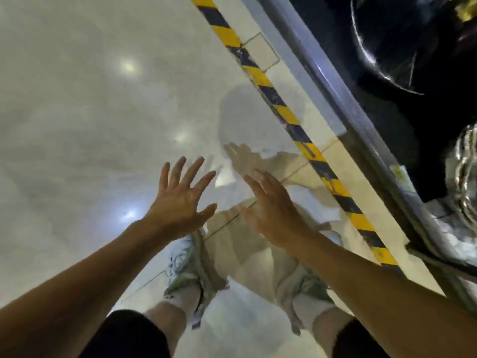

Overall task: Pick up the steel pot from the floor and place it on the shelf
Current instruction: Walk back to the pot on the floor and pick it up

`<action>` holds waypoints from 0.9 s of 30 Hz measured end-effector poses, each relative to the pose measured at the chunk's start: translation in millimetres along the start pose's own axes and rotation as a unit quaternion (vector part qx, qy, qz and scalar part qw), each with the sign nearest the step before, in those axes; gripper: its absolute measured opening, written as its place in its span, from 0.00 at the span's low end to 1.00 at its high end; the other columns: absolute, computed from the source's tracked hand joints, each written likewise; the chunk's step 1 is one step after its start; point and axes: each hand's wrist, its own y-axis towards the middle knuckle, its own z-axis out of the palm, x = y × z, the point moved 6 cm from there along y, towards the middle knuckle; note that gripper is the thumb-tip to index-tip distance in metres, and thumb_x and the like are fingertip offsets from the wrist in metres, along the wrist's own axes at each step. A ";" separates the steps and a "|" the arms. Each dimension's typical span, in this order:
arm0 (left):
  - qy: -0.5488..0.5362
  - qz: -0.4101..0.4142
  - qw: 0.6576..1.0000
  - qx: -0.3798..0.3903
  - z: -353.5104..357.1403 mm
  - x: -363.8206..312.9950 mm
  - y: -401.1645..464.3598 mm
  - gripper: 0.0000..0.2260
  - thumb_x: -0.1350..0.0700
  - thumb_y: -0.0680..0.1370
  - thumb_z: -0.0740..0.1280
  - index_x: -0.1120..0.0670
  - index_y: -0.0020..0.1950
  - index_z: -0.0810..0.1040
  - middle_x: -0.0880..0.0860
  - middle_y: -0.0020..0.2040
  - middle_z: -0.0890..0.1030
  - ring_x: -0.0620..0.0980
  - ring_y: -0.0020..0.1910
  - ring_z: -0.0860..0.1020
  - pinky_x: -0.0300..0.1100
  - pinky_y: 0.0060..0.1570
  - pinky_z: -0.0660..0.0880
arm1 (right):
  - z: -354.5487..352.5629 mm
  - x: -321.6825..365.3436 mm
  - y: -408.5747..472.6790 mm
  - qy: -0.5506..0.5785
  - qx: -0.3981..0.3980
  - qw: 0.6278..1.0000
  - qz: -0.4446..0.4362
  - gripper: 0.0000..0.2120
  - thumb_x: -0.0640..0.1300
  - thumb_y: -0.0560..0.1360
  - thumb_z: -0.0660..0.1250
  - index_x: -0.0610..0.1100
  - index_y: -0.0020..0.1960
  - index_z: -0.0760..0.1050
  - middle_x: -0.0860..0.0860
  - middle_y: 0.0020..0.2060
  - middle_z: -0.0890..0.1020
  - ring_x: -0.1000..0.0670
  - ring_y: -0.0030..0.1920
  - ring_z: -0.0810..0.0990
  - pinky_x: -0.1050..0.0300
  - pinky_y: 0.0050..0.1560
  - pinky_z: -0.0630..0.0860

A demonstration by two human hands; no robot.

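Head view looks straight down past both bare arms to a glossy pale floor (77,112) that mirrors ceiling lights and the person's own blurred shape. Left hand (180,196) is stretched out with its fingers spread wide and straight, palm turned down, holding nothing. Right hand (273,210) reaches out beside it, apart from it, fingers straight and close together, also empty; motion blur softens its outline. Below the hands stand the person's two feet in light sneakers, the left sneaker (184,264) sharper than the right sneaker (309,282), with white socks and dark shorts above them. A yellow-and-black hazard stripe (281,109) runs slantwise across the floor to the right of the hands, and just beyond it lies the metal rail of a shelf (343,99). In the dark space behind that rail sits shiny steel ware: a large curved vessel (387,42) at the upper right and a gleaming ribbed piece (464,177) lower down. Which of these is the steel pot I cannot tell; none lies on the open floor near the hands.
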 end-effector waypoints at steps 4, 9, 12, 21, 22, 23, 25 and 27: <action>-0.007 -0.061 0.997 0.043 -52.0 11.8 -91.9 0.38 0.29 0.74 0.45 0.44 0.81 0.50 0.51 0.82 0.45 0.59 0.79 0.38 0.64 0.74 0.37 | -44.5 59.4 -30.8 -0.044 0.108 0.993 0.017 0.31 0.59 0.79 0.60 0.50 0.79 0.57 0.52 0.80 0.56 0.48 0.79 0.51 0.51 0.77 0.51; 0.007 -0.132 0.990 0.044 -181.8 18.5 -199.9 0.35 0.30 0.76 0.41 0.43 0.81 0.47 0.50 0.82 0.45 0.58 0.79 0.38 0.63 0.74 0.35 | -166.6 176.0 -47.5 -0.122 0.185 0.975 -0.030 0.31 0.63 0.80 0.55 0.48 0.78 0.61 0.51 0.77 0.63 0.49 0.77 0.57 0.55 0.75 0.53; -0.002 -0.177 0.984 0.032 -269.6 20.9 -272.1 0.34 0.30 0.76 0.40 0.42 0.80 0.50 0.49 0.82 0.48 0.57 0.80 0.40 0.63 0.74 0.35 | -254.7 259.3 -61.9 -0.152 0.168 0.973 -0.050 0.29 0.61 0.80 0.56 0.47 0.76 0.65 0.50 0.73 0.69 0.49 0.74 0.63 0.58 0.71 0.56; -0.096 -0.232 0.958 -0.136 -468.3 52.6 -466.5 0.31 0.34 0.80 0.49 0.46 0.80 0.54 0.50 0.82 0.51 0.54 0.80 0.48 0.54 0.77 0.43 | -424.2 486.5 -113.2 -0.158 0.154 0.970 -0.103 0.28 0.63 0.80 0.56 0.50 0.75 0.66 0.54 0.74 0.68 0.52 0.75 0.61 0.59 0.72 0.56; -0.096 -0.229 0.958 -0.147 -479.2 59.7 -481.6 0.31 0.35 0.80 0.49 0.46 0.80 0.55 0.51 0.82 0.51 0.54 0.80 0.49 0.53 0.78 0.44 | -432.7 505.0 -115.1 -0.152 0.143 0.973 -0.101 0.28 0.63 0.80 0.56 0.51 0.75 0.67 0.54 0.74 0.68 0.52 0.75 0.61 0.58 0.72 0.57; -0.095 -0.228 0.957 -0.154 -488.5 68.5 -494.3 0.31 0.35 0.80 0.49 0.47 0.80 0.55 0.51 0.82 0.52 0.55 0.80 0.49 0.52 0.78 0.43 | -439.1 522.1 -115.0 -0.152 0.133 0.974 -0.106 0.28 0.64 0.80 0.56 0.51 0.74 0.67 0.54 0.74 0.68 0.52 0.75 0.61 0.57 0.72 0.57; -0.093 -0.241 0.953 -0.155 -500.8 89.1 -515.3 0.32 0.33 0.79 0.47 0.47 0.80 0.54 0.51 0.82 0.51 0.55 0.80 0.48 0.52 0.77 0.41 | -445.1 552.8 -110.7 -0.163 0.124 0.972 -0.119 0.28 0.64 0.80 0.56 0.52 0.75 0.66 0.54 0.74 0.68 0.52 0.75 0.61 0.57 0.72 0.57; -0.086 -0.250 0.951 -0.159 -513.4 114.3 -531.2 0.38 0.30 0.75 0.39 0.46 0.81 0.53 0.50 0.82 0.50 0.54 0.80 0.47 0.52 0.77 0.40 | -450.8 580.0 -99.2 -0.162 0.115 0.973 -0.120 0.29 0.65 0.79 0.55 0.52 0.75 0.65 0.54 0.74 0.67 0.53 0.76 0.60 0.56 0.73 0.57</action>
